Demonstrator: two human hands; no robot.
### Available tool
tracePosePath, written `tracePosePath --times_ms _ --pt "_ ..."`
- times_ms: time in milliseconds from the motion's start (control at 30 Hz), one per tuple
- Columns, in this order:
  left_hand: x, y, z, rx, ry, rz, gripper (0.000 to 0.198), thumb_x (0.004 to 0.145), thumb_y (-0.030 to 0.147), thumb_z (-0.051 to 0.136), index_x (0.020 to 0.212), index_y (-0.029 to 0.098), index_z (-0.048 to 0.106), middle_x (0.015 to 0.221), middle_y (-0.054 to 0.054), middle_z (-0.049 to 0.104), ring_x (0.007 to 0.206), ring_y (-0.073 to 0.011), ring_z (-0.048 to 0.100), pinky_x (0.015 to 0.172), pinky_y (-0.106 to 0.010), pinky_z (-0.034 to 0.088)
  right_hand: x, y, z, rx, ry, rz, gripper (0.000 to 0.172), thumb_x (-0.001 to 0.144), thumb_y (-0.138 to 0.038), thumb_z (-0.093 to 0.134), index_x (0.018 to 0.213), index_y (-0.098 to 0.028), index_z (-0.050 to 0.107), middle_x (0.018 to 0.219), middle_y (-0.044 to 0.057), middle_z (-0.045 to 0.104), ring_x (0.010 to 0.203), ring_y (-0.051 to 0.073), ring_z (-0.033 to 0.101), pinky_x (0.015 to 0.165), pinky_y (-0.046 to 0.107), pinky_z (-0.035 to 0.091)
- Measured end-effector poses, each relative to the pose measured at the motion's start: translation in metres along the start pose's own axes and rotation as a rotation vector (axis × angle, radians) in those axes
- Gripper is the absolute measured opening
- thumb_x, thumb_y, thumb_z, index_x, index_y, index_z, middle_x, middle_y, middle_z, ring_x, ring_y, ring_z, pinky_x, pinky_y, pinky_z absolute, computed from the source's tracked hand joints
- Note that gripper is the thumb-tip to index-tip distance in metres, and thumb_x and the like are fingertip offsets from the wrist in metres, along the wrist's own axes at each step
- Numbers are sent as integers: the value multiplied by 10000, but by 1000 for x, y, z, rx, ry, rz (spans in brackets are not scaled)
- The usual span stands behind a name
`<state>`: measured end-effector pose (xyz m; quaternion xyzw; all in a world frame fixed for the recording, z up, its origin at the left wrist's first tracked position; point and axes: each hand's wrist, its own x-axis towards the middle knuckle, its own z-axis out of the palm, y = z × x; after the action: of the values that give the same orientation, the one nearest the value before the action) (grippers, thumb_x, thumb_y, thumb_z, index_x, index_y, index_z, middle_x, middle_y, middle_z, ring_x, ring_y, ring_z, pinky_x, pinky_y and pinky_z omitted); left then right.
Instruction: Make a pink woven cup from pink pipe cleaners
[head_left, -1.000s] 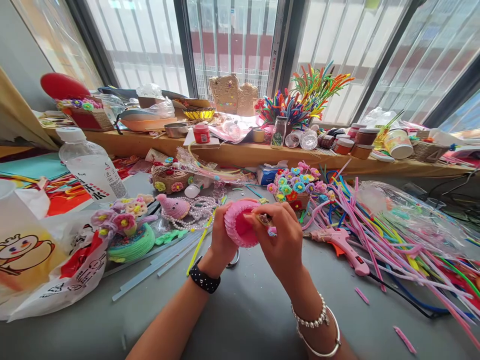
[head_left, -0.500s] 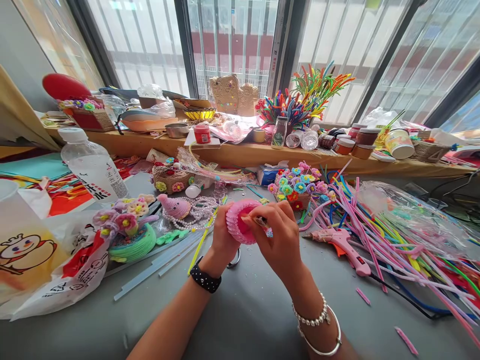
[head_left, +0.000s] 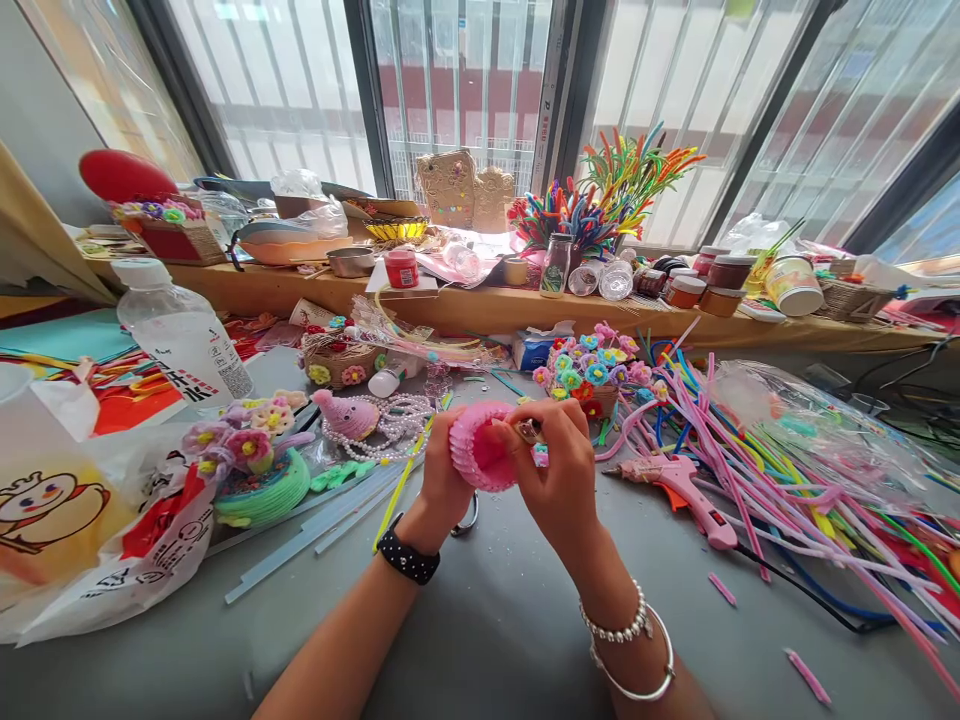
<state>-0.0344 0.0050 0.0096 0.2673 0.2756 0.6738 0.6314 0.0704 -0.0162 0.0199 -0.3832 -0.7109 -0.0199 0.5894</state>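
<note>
A small round cup of pink chenille stems (head_left: pixel 471 460), ribbed outside and hollow, is held above the table with its opening tilted toward my right hand. My left hand (head_left: pixel 444 470) wraps round its left side, the fingers behind it partly hidden. My right hand (head_left: pixel 559 455) is closed in a pinch, its fingertips at the opening and touching the inner wall or rim. Something shiny (head_left: pixel 528 430) shows at the right fingers; whether it is a ring or a held piece I cannot tell. A pink hot glue gun (head_left: pixel 694 492) lies to the right of my hands.
Loose chenille stems (head_left: pixel 757 470) cover the right side. Clear glue sticks (head_left: pixel 311 535), a green pot with fuzzy flowers (head_left: pixel 270 490) and a water bottle (head_left: pixel 176 325) are at left. Behind stands a flower basket (head_left: pixel 596 375). Jars (head_left: pixel 724 285) line the window ledge.
The pink cup has turned slightly, showing more of its inside. My right fingertips have drawn back a little to the right. The whole view has shifted slightly.
</note>
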Motion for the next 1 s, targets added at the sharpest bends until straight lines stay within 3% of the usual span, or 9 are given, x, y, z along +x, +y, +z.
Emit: tracePosePath --times_ms 200,367,567,733,900,1000 --pt "-1 0 2 66 -93 13 204 647 301 495 654 129 604 575 -9 573 579 -142 518 530 -230 406 0 0 -1 69 141 28 41 818 -191 526 797 -204 493 715 0 572 688 146 464 655 293 383" --pt "0 -3 0 76 -87 -20 200 637 299 492 650 136 609 577 -9 581 588 -142 524 544 -231 417 0 1 1 -30 45 -20 49 803 -176 544 793 -203 504 718 3 591 698 156 461 667 313 369" --pt "-2 -1 2 96 -86 7 258 656 312 459 709 128 632 638 -35 619 703 -186 572 613 -257 453 -1 0 -1 58 168 -6 50 814 -187 528 794 -205 485 716 0 574 676 144 465 654 308 379" --pt "-4 1 3 108 -105 -17 279 670 325 437 713 137 639 654 -46 636 766 -210 586 640 -270 467 0 -1 -2 11 66 -15 51 809 -188 534 780 -207 497 702 1 579 683 151 463 648 310 373" --pt "-4 3 3 88 -90 -12 280 680 330 430 700 141 637 640 -47 634 782 -218 590 676 -288 469 0 -5 -4 107 177 -18 68 808 -182 531 773 -208 479 683 -7 575 662 139 457 649 302 378" --pt "-3 2 2 72 -97 -31 279 689 340 430 692 144 627 644 -44 631 760 -209 591 682 -287 468 0 -7 -2 44 59 -64 87 785 -168 564 747 -203 493 676 -11 600 658 140 457 663 312 356"
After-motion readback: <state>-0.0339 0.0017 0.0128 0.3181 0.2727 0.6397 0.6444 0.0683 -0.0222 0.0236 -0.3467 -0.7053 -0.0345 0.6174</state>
